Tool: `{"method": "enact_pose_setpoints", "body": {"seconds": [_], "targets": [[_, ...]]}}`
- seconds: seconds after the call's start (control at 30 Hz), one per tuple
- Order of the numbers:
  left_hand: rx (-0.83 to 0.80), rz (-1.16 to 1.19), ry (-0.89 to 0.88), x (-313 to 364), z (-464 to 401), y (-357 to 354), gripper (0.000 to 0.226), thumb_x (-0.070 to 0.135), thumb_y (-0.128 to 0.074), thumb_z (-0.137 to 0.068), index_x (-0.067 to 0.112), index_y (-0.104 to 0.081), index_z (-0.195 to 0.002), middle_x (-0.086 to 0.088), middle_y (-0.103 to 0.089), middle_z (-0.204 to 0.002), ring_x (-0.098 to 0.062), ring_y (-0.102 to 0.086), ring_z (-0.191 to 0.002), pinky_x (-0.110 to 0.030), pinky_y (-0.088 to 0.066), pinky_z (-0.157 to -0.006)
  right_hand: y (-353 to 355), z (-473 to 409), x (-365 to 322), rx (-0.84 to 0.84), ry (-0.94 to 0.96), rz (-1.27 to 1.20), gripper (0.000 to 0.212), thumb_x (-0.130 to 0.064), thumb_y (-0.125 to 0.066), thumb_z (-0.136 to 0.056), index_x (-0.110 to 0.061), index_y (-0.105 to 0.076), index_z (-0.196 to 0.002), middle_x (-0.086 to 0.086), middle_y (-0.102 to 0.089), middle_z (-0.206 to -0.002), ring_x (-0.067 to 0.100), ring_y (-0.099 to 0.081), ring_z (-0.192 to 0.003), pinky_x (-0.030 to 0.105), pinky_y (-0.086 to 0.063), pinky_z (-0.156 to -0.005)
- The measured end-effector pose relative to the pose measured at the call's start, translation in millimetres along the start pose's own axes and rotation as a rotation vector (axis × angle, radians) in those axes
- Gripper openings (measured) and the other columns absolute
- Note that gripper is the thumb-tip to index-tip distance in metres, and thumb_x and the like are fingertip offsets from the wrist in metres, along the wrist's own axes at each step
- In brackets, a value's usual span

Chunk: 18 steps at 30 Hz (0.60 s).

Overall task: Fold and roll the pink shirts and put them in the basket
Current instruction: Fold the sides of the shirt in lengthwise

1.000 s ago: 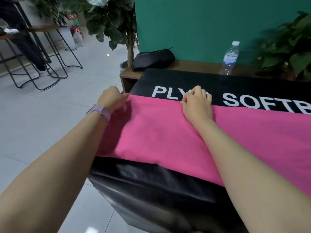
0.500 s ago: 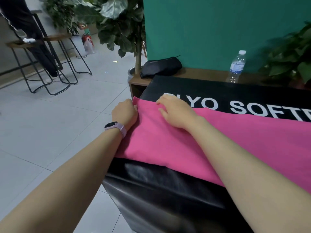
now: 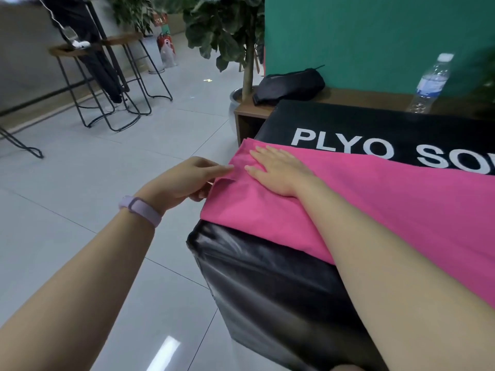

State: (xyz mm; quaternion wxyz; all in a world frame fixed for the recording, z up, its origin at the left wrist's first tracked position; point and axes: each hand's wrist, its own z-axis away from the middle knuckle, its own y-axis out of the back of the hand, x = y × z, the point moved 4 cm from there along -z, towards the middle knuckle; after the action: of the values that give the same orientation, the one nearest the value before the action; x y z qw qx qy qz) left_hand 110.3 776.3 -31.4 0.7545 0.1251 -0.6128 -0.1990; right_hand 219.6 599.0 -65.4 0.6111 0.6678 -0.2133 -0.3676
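Reaching forward over the glossy grey floor (image 3: 80, 183), my two bare forearms frame a black padded box (image 3: 281, 285) whose shiny near side faces me. A pink shirt (image 3: 388, 210) lies folded into a long band across the top of the box, running from its left edge off to the right of the view. My left hand (image 3: 184, 180), with a lilac band (image 3: 140, 210) on the wrist, sits at the left end of the shirt: the forefinger is stretched out along the cloth edge and the thumb and lower fingers pinch a small fold of the pink fabric just at the corner of the box. My right hand (image 3: 278, 171) lies flat on the shirt right beside it, palm down, fingers straight and slightly spread, pressing the cloth and holding nothing.

Beyond the pink band the top of the box shows large white letters, "PLYO" and then "SO", cut off by the frame edge. Behind the box runs a low wooden bench (image 3: 348, 96) with a black bag (image 3: 289, 85) on it and a clear water bottle (image 3: 431, 81) whose blue-and-white label is too blurred to read. A green wall (image 3: 361, 36) stands behind the bench. Further left are a potted tree (image 3: 227, 30), two black-legged stools (image 3: 112, 76) and a person's dark trouser legs (image 3: 93, 57).
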Motion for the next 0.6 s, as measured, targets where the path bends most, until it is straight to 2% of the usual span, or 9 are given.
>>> {"method": "enact_pose_setpoints", "body": {"seconds": [0.07, 0.13, 0.23, 0.3, 0.37, 0.43, 0.5, 0.6], "targets": [[-0.041, -0.022, -0.007, 2.1, 11.1, -6.9, 0.053, 0.058, -0.070, -0.085, 0.005, -0.067, -0.081, -0.001, -0.033, -0.066, -0.021, -0.028, -0.060, -0.030, -0.021, -0.053, -0.7, 2.5, -1.2, 0.004, 0.002, 0.021, 0.074, -0.068, -0.019, -0.100, -0.029, -0.015, -0.162, -0.007, -0.007, -0.169, 0.012, -0.004, -0.156, 0.038, -0.003, -0.127], [-0.065, -0.063, -0.016, 4.7, 19.7, -14.5, 0.057, 0.061, -0.073, -0.081, 0.004, -0.064, -0.079, -0.006, -0.043, -0.069, -0.022, -0.036, -0.063, -0.028, -0.028, -0.057, -0.2, 4.1, -2.7, 0.007, 0.004, 0.027, 0.074, -0.069, -0.019, -0.100, -0.029, -0.014, -0.162, -0.007, -0.007, -0.170, 0.012, -0.004, -0.156, 0.038, -0.003, -0.127], [-0.076, -0.066, -0.073, 10.4, 31.4, -21.3, 0.044, 0.059, -0.074, -0.083, 0.016, -0.072, -0.073, 0.004, -0.067, -0.074, -0.015, -0.061, -0.067, -0.025, -0.045, -0.068, 0.6, 6.6, -4.4, -0.020, -0.005, 0.033, 0.074, -0.069, -0.018, -0.100, -0.029, -0.012, -0.162, -0.007, -0.004, -0.170, 0.012, -0.001, -0.156, 0.038, -0.003, -0.127], [-0.059, 0.005, -0.178, 16.6, 38.1, -23.0, 0.032, 0.054, -0.071, -0.087, 0.023, -0.077, -0.086, 0.008, -0.072, -0.092, -0.014, -0.069, -0.088, -0.028, -0.053, -0.083, 2.5, 4.1, -4.8, -0.071, -0.021, 0.029, 0.073, -0.068, -0.017, -0.101, -0.029, -0.010, -0.163, -0.007, -0.001, -0.170, 0.012, 0.002, -0.156, 0.038, 0.000, -0.127], [0.010, 0.020, -0.293, 22.5, 42.1, -23.4, 0.027, 0.056, -0.070, -0.086, 0.032, -0.076, -0.099, 0.017, -0.067, -0.108, -0.007, -0.061, -0.114, -0.020, -0.048, -0.092, 4.8, -0.6, -5.6, -0.127, -0.042, 0.020, 0.071, -0.066, -0.016, -0.102, -0.030, -0.008, -0.162, -0.007, 0.001, -0.170, 0.012, 0.004, -0.156, 0.038, 0.002, -0.127], [0.085, -0.030, -0.361, 25.1, 45.2, -24.5, 0.024, 0.059, -0.069, -0.082, 0.039, -0.075, -0.096, 0.022, -0.063, -0.110, -0.001, -0.049, -0.122, -0.018, -0.042, -0.094, 6.4, -4.8, -6.4, -0.160, -0.057, 0.004, 0.070, -0.065, -0.016, -0.102, -0.030, -0.007, -0.162, -0.007, 0.001, -0.170, 0.013, 0.004, -0.156, 0.040, 0.002, -0.126], [0.104, -0.011, -0.397, 23.5, 48.3, -29.0, 0.020, 0.055, -0.070, -0.084, 0.037, -0.076, -0.090, 0.021, -0.065, -0.106, -0.004, -0.053, -0.118, -0.023, -0.043, -0.095, 6.3, -6.1, -6.6, -0.159, -0.063, 0.005, 0.069, -0.064, -0.017, -0.103, -0.030, -0.007, -0.162, -0.007, 0.000, -0.170, 0.014, 0.004, -0.156, 0.040, 0.002, -0.126], [0.056, 0.121, -0.395, 17.9, 56.7, -34.2, 0.020, 0.049, -0.071, -0.089, 0.029, -0.074, -0.091, 0.015, -0.069, -0.091, -0.009, -0.068, -0.089, -0.027, -0.053, -0.080, 3.3, -1.6, -7.1, -0.097, -0.052, 0.031, 0.072, -0.066, -0.015, -0.101, -0.030, -0.009, -0.162, -0.005, -0.003, -0.170, 0.015, 0.000, -0.156, 0.040, -0.001, -0.127]]}}
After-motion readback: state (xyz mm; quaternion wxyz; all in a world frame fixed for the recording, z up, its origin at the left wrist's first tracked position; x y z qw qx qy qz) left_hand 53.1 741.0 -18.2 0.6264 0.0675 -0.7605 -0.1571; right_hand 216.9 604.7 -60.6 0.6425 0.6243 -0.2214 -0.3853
